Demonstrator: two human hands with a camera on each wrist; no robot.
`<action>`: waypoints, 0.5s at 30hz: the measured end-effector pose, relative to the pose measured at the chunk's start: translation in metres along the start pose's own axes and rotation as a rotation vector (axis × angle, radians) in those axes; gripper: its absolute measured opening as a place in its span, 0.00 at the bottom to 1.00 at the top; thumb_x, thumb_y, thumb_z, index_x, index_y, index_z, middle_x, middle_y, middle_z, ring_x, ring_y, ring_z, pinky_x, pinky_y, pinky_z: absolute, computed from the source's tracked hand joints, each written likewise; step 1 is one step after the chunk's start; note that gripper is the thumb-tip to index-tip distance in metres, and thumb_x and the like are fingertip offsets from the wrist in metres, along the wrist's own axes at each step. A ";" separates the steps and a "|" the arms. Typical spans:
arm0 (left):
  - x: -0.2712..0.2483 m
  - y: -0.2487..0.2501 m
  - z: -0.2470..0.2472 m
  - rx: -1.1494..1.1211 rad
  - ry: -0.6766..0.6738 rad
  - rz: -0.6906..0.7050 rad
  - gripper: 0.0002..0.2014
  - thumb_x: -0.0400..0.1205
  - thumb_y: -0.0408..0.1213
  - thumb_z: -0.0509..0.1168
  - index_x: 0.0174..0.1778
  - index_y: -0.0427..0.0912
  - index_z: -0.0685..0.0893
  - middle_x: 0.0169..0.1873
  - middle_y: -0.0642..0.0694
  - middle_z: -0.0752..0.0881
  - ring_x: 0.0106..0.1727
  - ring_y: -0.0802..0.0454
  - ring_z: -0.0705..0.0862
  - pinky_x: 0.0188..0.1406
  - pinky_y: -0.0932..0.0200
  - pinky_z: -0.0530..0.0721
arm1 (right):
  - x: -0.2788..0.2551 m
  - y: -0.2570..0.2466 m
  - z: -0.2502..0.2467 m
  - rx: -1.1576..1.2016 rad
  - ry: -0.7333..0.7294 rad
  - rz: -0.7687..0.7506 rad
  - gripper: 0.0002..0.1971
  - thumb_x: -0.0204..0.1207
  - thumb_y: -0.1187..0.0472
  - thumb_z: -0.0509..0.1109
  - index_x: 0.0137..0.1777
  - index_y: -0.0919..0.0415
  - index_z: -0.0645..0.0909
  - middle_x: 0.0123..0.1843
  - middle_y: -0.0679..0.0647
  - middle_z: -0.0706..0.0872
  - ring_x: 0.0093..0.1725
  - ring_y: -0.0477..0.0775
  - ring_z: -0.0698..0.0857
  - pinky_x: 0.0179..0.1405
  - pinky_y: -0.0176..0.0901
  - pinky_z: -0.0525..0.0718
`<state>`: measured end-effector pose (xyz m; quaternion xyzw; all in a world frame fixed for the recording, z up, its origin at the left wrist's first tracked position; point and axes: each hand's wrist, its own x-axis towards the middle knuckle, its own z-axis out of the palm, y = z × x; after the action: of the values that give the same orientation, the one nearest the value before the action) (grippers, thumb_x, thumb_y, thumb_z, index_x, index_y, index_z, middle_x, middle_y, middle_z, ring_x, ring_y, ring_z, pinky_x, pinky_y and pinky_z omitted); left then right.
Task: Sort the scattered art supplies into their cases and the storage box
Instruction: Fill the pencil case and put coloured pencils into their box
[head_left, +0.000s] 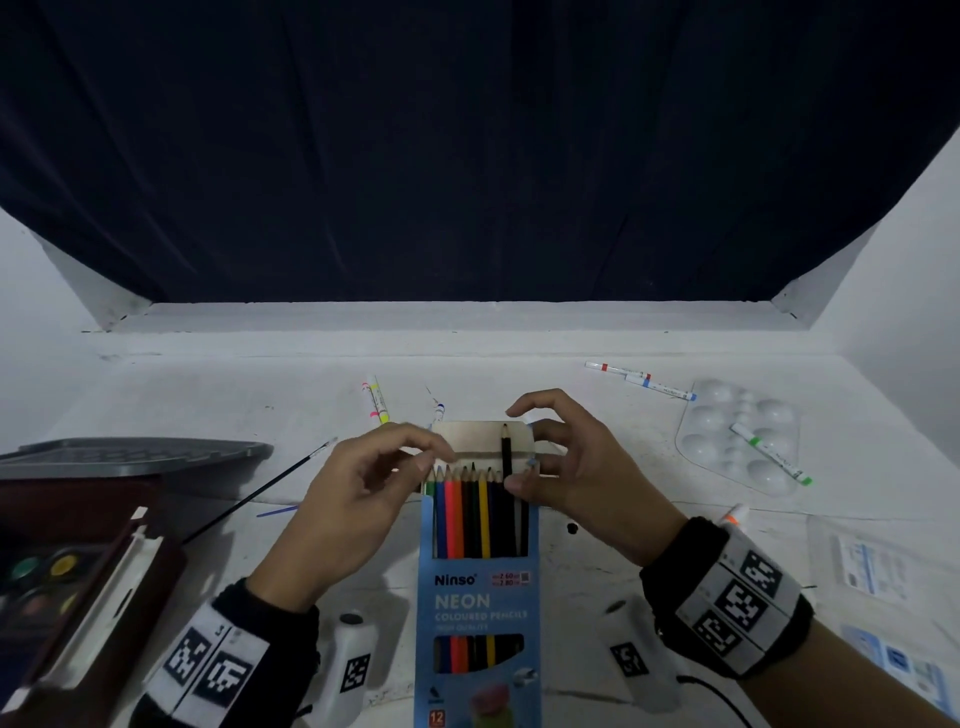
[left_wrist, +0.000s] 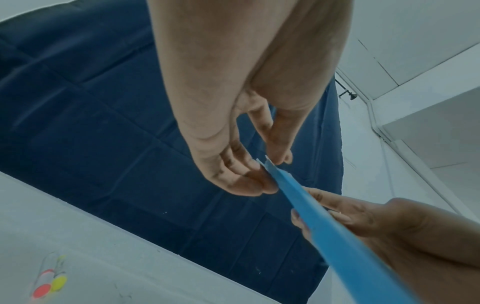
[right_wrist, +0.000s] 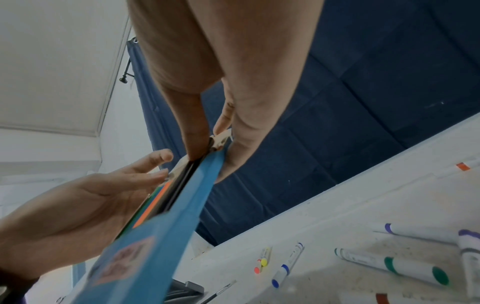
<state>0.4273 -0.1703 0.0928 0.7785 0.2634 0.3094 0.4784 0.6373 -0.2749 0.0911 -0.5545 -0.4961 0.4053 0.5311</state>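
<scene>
With both hands I hold the light, flimsy pencil box mid-tabletop, my left hand pinching its open mouth, my right hand gripping its right edge beside the protruding black pencil, best nudged by its tip.

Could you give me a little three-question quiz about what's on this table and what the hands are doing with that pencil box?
1. True or false: every pencil in the blue pencil box sits level with the rest.
2. Which marker lies on the white paint palette? A red, B green, C yellow.
3. Fill in: the open flap of the box is held by the ___ hand.

Key: 1 false, the black pencil sticks out farther. 2 B. 3 right; the left hand pinches the box's top left edge.
</scene>
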 end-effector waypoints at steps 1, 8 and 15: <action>0.000 -0.003 0.000 0.049 -0.002 0.001 0.12 0.87 0.31 0.64 0.52 0.52 0.91 0.49 0.46 0.89 0.48 0.39 0.86 0.53 0.42 0.83 | 0.000 0.000 0.001 -0.006 0.004 -0.011 0.25 0.72 0.76 0.77 0.63 0.55 0.75 0.58 0.65 0.84 0.51 0.64 0.91 0.51 0.51 0.89; -0.001 -0.010 -0.001 -0.022 0.028 -0.151 0.15 0.89 0.35 0.62 0.55 0.59 0.91 0.51 0.41 0.91 0.52 0.47 0.84 0.61 0.51 0.78 | -0.005 0.003 0.003 -0.123 0.006 -0.058 0.26 0.70 0.74 0.80 0.62 0.50 0.79 0.58 0.55 0.83 0.50 0.56 0.90 0.48 0.48 0.90; 0.001 0.004 -0.002 -0.300 0.052 -0.257 0.21 0.89 0.26 0.53 0.54 0.41 0.93 0.52 0.24 0.88 0.49 0.34 0.84 0.62 0.44 0.83 | -0.005 -0.004 0.000 -0.158 -0.037 -0.057 0.29 0.68 0.73 0.81 0.65 0.49 0.79 0.57 0.53 0.83 0.45 0.53 0.90 0.46 0.48 0.90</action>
<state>0.4269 -0.1701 0.0976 0.6503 0.3240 0.3014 0.6175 0.6363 -0.2799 0.0946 -0.5727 -0.5518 0.3598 0.4880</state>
